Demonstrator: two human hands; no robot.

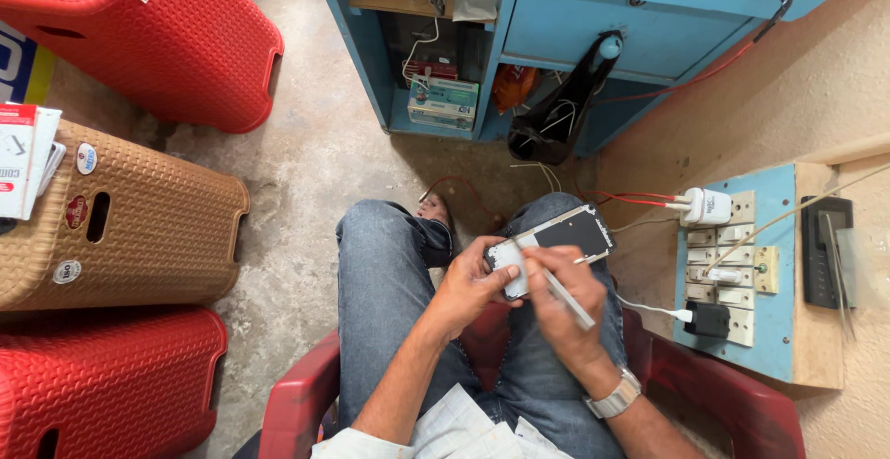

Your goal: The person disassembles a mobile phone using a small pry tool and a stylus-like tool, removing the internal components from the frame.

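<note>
The opened phone (561, 241) lies above the person's lap, back side up, its dark inner panel exposed and its far end pointing toward the blue switchboard (732, 274). The left hand (473, 283) is curled around the near, pale end of the phone and grips it; the right hand (556, 297) is closed narrowly around a thin silver tool (567, 297), held like a pen, its tip at the pale end of the phone. For clean work, the gripping hand should brace against the thigh and the tool should move in short strokes, judged from the unsupported far end. Room is tight on the right: the switchboard with its white charger (707, 207) and black plug (709, 318) sits near the elbow. On the left, bare floor (297, 172) separates the knee from the brown stool (139, 223) and red stools (148, 32). The red chair (297, 403) arms flank both forearms.
</note>
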